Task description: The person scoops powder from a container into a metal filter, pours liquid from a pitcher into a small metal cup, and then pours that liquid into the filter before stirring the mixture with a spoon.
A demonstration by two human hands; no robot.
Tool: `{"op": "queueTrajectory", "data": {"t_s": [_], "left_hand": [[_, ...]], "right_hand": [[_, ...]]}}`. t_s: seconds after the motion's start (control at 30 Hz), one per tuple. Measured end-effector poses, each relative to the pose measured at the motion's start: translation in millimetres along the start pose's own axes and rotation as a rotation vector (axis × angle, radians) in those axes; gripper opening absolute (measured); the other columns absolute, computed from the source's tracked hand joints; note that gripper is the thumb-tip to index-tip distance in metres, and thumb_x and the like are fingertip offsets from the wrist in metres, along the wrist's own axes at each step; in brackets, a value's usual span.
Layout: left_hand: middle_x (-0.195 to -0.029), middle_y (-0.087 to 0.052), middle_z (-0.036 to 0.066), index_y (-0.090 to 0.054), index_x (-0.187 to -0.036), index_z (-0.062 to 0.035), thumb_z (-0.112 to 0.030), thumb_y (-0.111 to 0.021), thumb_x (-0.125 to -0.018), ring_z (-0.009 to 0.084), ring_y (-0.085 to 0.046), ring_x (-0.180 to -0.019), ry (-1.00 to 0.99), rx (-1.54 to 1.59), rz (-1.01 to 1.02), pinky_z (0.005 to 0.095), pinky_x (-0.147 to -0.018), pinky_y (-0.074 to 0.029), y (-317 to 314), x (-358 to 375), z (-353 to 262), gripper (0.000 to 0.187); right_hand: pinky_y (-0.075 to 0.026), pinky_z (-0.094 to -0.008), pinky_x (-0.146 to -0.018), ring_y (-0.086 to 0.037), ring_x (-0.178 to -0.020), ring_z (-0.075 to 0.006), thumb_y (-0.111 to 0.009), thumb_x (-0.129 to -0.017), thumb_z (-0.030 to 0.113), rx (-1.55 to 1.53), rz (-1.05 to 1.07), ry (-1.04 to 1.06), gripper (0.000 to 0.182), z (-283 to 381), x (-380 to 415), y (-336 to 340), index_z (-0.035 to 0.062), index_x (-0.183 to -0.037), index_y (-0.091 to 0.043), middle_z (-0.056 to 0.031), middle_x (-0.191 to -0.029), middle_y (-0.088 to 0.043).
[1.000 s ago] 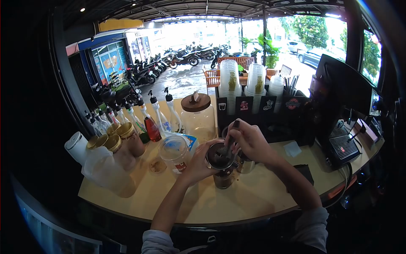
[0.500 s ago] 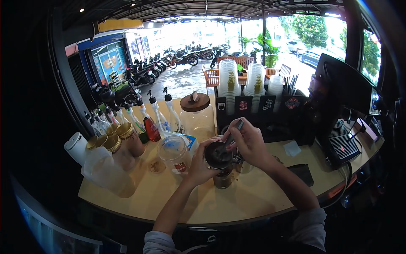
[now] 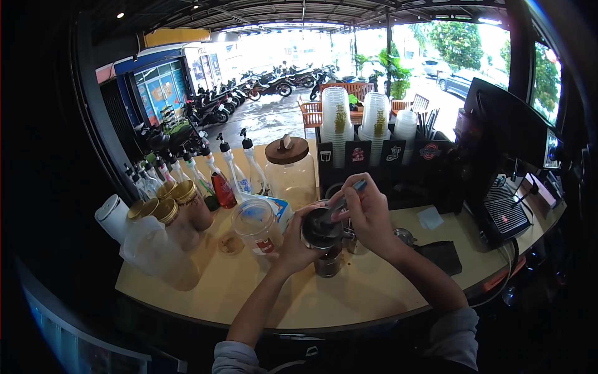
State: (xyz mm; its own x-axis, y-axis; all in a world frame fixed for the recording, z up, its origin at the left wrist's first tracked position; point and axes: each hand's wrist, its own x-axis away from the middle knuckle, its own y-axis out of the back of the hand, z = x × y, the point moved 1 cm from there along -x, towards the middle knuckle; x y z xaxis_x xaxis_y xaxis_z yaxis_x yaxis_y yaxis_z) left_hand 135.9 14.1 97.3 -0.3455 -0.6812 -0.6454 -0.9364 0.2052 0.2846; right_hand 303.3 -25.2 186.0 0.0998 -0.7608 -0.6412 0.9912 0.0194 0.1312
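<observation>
Since the previous second, the right hand (image 3: pixel 367 215) has lifted slightly and the spoon handle now slants up toward the cup rack instead of pointing steeply down. Curved wooden counter (image 3: pixel 349 293) carries the whole arrangement. Black espresso machine (image 3: pixel 498 156) stands at the right end, with stacked plastic cups (image 3: pixel 339 121) in a black organiser behind the work area. Glass jar with a wooden lid (image 3: pixel 290 168) sits just beside a row of syrup pump bottles (image 3: pixel 218 174) and gold-lidded jars (image 3: pixel 177 206). Clear plastic cup (image 3: pixel 255 224) rests near the left hand (image 3: pixel 296 243), whose fingers are wrapped around a small metal pitcher (image 3: pixel 321 229) held tilted over a glass of dark liquid (image 3: pixel 327 265) on the counter. Right-hand fingers are pressed together, pinching a spoon (image 3: pixel 346 198) whose bowl appears to reach into the pitcher, though the tip is hidden.
</observation>
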Motion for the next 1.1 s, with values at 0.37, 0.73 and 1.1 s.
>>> {"op": "queueTrajectory", "data": {"t_s": [0.37,0.73,1.1], "left_hand": [[-0.133,-0.049,0.012,-0.043,-0.130,-0.0106,-0.006,-0.085,-0.058,0.0268,-0.050,-0.123,-0.008,0.068,0.008,0.0382,-0.104,-0.042,4.7,0.6,4.4,0.084],[-0.133,-0.052,0.009,-0.043,-0.131,-0.0135,-0.007,-0.082,-0.057,0.0300,-0.048,-0.125,-0.043,0.000,0.029,0.0418,-0.107,-0.035,7.9,-1.0,1.5,0.084],[-0.133,-0.051,0.007,-0.043,-0.133,-0.0167,-0.013,-0.081,-0.060,0.0281,-0.045,-0.128,0.026,-0.155,0.125,0.0426,-0.110,-0.026,12.4,-2.8,-9.3,0.082]], "right_hand": [[-0.057,-0.0248,-0.065,-0.064,-0.074,-0.0102,-0.039,-0.101,0.012,0.165,0.135,0.053,0.014,19.0,21.8,-7.8,-0.0010,-0.103,-0.043,-0.0110,-0.085,-0.064],[-0.054,-0.0249,-0.061,-0.065,-0.070,-0.0106,-0.040,-0.101,0.013,0.107,0.108,-0.029,0.015,3.2,9.5,5.7,-0.0007,-0.100,-0.045,-0.0097,-0.080,-0.066],[-0.052,-0.0242,-0.059,-0.064,-0.064,-0.0104,-0.043,-0.099,0.012,0.091,0.158,0.023,0.014,5.4,4.9,10.1,-0.0005,-0.097,-0.048,-0.0079,-0.076,-0.066]]}}
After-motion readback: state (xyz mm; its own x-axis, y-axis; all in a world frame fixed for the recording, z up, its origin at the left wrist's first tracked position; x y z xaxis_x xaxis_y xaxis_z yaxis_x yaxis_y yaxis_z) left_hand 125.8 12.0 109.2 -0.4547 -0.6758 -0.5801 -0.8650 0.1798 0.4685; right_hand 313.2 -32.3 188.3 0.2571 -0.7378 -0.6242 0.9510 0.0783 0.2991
